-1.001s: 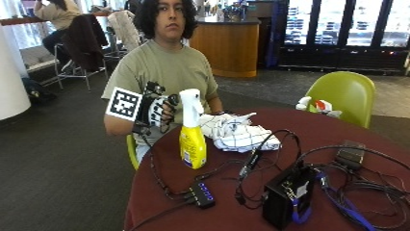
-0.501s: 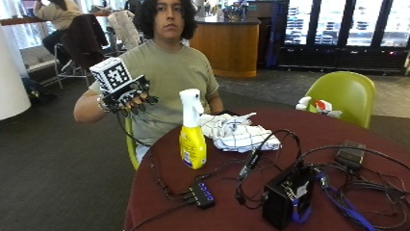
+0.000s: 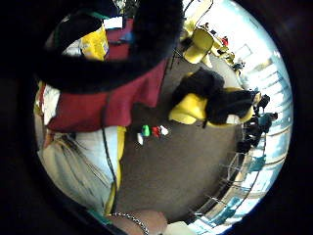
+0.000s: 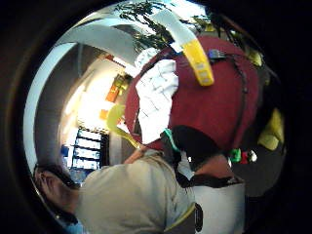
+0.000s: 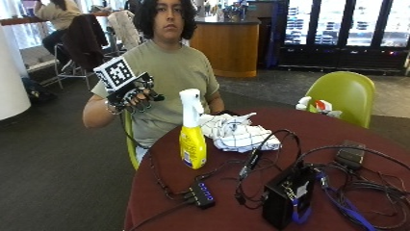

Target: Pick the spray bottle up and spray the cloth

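Note:
A yellow spray bottle (image 5: 192, 130) with a white trigger head stands upright near the edge of the dark red round table (image 5: 211, 216). Just behind it lies a crumpled white checked cloth (image 5: 237, 132). My gloved right hand (image 5: 131, 96) is raised at chest height, off the table and to the left of the bottle, apart from it. Its fingers hang loosely curled and hold nothing. In the thumb side palm view the bottle (image 4: 197, 58) and the cloth (image 4: 156, 97) lie on the table (image 4: 214, 107) at a distance. The little finger side palm view shows a part of the bottle (image 3: 95, 44).
A black hub (image 5: 202, 195), a black box (image 5: 288, 202), a small flat device (image 5: 349, 155) and several cables cover the table's front and right. A green chair (image 5: 346, 94) stands behind the table on the right.
My right hand has lifted from beside the bottle, up and away to the left, and has stayed raised since. Bottle and cloth have not moved.

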### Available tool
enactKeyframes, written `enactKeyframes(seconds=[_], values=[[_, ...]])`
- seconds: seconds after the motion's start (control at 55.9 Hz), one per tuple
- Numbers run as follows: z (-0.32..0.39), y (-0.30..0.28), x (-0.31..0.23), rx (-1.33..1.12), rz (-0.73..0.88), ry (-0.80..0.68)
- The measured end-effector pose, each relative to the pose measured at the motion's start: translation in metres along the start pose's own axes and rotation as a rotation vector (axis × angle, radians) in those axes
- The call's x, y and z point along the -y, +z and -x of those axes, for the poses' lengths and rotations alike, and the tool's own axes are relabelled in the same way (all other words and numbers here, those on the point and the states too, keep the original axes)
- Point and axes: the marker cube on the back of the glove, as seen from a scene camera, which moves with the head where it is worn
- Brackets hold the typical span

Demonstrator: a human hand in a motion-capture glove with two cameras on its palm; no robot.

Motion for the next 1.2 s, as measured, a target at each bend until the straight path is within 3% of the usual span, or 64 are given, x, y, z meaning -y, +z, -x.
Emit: enactKeyframes(seconds=[0.322,0.429,0.626,0.769,0.93,1.055,1.198], values=[[0.022,0.032,0.105,0.532,-0.346,0.003],[0.025,0.052,0.136,0.675,-0.383,-0.006],[0.029,0.083,0.189,0.739,-0.513,0.108],[0.027,0.092,0.210,0.736,-0.600,0.050],[0.024,0.102,0.238,0.798,-0.483,0.155],[0.022,0.099,0.249,0.994,-0.227,0.281],[0.026,0.056,0.243,1.053,-0.299,0.217]])
